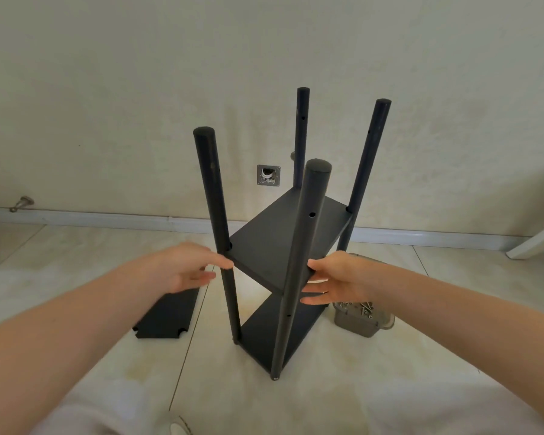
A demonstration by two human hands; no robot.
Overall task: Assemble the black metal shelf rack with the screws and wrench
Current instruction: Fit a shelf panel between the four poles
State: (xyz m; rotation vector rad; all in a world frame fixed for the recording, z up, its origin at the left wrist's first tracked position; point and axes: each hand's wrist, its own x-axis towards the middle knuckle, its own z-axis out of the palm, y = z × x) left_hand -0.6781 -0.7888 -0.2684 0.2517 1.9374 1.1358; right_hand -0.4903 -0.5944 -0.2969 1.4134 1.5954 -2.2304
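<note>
While the black metal shelf rack with four round posts (pixel 299 262) already stands upright on the pale tiled floor (pixel 327 387), it looks only partly built. A lower flat black panel (pixel 274 328) sits near the foot of the posts and a second black panel (pixel 264 246) sits about halfway up. Bare holes show higher on the posts, and a spare black panel with notched corners (pixel 167 312) lies flat on the floor just left of the rack, so at least one shelf seems left to fit. A clear plastic tub of silver screws (pixel 358 318) stands on the floor just right of the rack; no wrench is visible.

The left hand (pixel 182 268) is spread loosely, its fingertips touching the near left post at the middle panel's corner. The right hand (pixel 336 277) is likewise unclenched, fingers straight, thumb at the panel's near right edge beside the front post and the other fingers a little lower. Neither hand wraps round anything; they appear to steady the middle panel or check its seating.
</note>
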